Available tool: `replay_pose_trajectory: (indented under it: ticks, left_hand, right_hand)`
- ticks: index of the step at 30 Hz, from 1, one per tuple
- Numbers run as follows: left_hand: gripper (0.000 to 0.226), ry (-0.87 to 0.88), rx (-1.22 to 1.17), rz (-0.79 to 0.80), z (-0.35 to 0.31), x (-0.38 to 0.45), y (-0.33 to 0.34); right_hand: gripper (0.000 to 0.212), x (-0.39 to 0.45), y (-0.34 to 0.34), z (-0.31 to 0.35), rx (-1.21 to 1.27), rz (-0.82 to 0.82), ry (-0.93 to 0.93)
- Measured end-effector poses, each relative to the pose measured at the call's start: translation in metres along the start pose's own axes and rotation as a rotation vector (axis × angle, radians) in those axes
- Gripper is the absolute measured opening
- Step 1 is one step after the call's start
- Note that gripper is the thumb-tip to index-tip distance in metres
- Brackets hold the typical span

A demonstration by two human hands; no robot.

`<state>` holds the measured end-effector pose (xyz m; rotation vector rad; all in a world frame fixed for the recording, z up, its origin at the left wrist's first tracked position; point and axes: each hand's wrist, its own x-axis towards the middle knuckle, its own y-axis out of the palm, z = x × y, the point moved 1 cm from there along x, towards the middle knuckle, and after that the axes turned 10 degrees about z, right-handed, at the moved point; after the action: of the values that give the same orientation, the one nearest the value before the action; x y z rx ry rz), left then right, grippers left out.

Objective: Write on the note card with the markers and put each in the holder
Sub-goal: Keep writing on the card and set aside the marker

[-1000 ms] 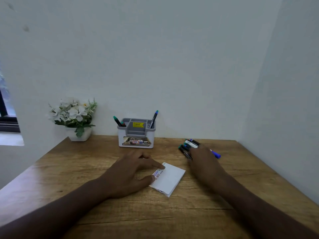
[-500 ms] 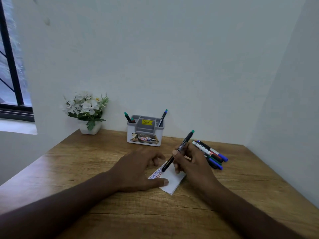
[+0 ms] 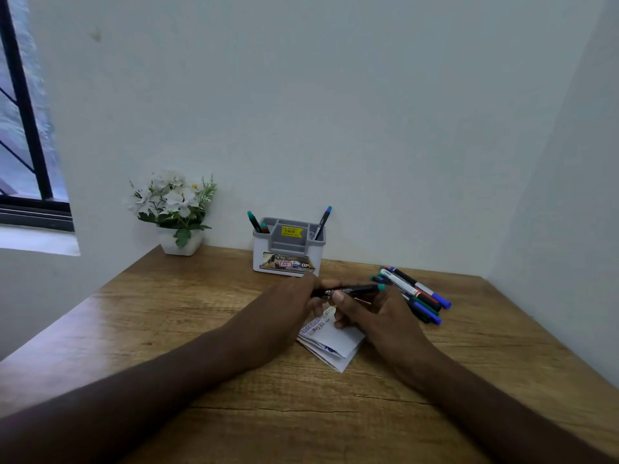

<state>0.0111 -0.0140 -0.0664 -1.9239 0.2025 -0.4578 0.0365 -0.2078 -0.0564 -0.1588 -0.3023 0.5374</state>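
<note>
Black marker (image 3: 348, 291) between both hands

**Flowers by the window in a quiet corner**

A white pot of white artificial flowers (image 3: 174, 212) stands at the back left of a wooden desk (image 3: 201, 313), against a pale wall (image 3: 335, 112). A dark-framed window (image 3: 23, 128) shows at far left.

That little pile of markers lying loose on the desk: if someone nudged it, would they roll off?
Probably they would roll a bit: the loose markers are slim round barrels lying flat on the smooth wooden desk. They look light, so a small nudge would likely scatter them. The wall on the right would probably stop any that roll that way.
</note>
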Motion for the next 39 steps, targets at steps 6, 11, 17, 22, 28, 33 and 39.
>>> replay_pose_trajectory:
  ticks: [6,11,17,22,28,33,39]
  left_hand:
    - [0.040,0.104,-0.090,-0.010,0.002,-0.006,0.003]
    - [0.044,0.167,-0.032,-0.097,-0.001,-0.002,-0.001]
    - [0.051,0.027,0.044,-0.055,0.002,-0.007,-0.009]
    - [0.068,-0.062,0.217,0.125,0.002,-0.009,-0.005]
    - [0.069,-0.093,0.184,0.124,0.002,-0.007,-0.004]
    - [0.069,-0.108,0.159,0.105,0.004,-0.007,-0.003]
    - [0.068,-0.118,0.150,0.109,0.003,-0.006,-0.004]
  right_hand:
    - [0.022,-0.002,0.005,0.003,-0.050,0.039,-0.139]
    - [0.023,-0.002,0.005,0.001,0.011,0.054,-0.168]
    - [0.029,0.002,-0.002,0.003,0.108,-0.072,-0.161]
    - [0.019,0.008,-0.020,0.000,0.156,-0.152,-0.081]
    - [0.012,0.011,-0.024,-0.012,-0.128,-0.081,0.056]
    - [0.007,0.012,-0.022,-0.016,-0.215,-0.013,0.115]
    - [0.005,0.016,-0.023,-0.020,-0.406,-0.027,0.124]
